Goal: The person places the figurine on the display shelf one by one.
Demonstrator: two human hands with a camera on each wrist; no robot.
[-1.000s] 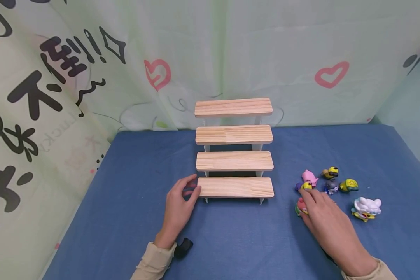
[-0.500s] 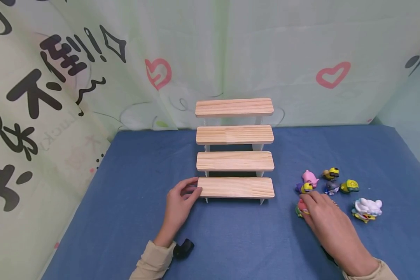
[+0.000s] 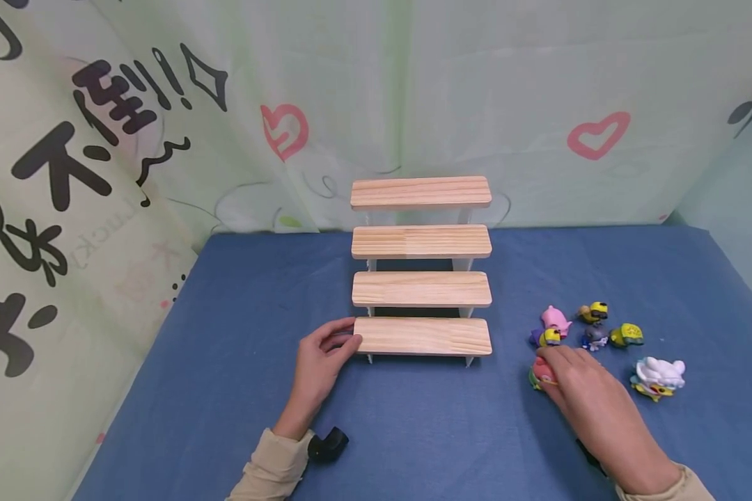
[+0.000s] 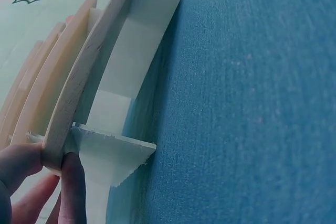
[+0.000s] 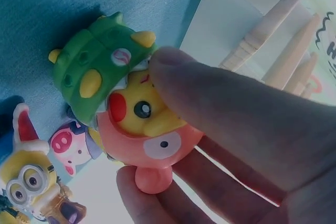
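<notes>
A four-step display stand with pale wooden boards (image 3: 423, 336) stands on the blue cloth. My left hand (image 3: 322, 355) pinches the left end of its lowest board, thumb (image 4: 18, 166) on one face and fingers on the other. Over on the right, my right hand (image 3: 592, 410) grips a small toy figure (image 3: 543, 374) between thumb and fingers. Seen from the right wrist, this figure (image 5: 142, 111) has a yellow face, a green spiked hood part and a pink lower part. The thumb covers part of its face.
Several small figures lie just beyond my right hand: a pink pig (image 3: 555, 320), a purple-and-yellow one (image 3: 546, 337), a grey one (image 3: 594, 337) and yellow ones. A larger white-topped figure (image 3: 658, 378) stands farther right. A printed curtain (image 3: 476, 104) hangs close behind the stand.
My right fingers have drawn back slightly from the purple-and-yellow figure and come down around the green-and-pink one. My left fingers have closed in on the board's end; the stand stays in place.
</notes>
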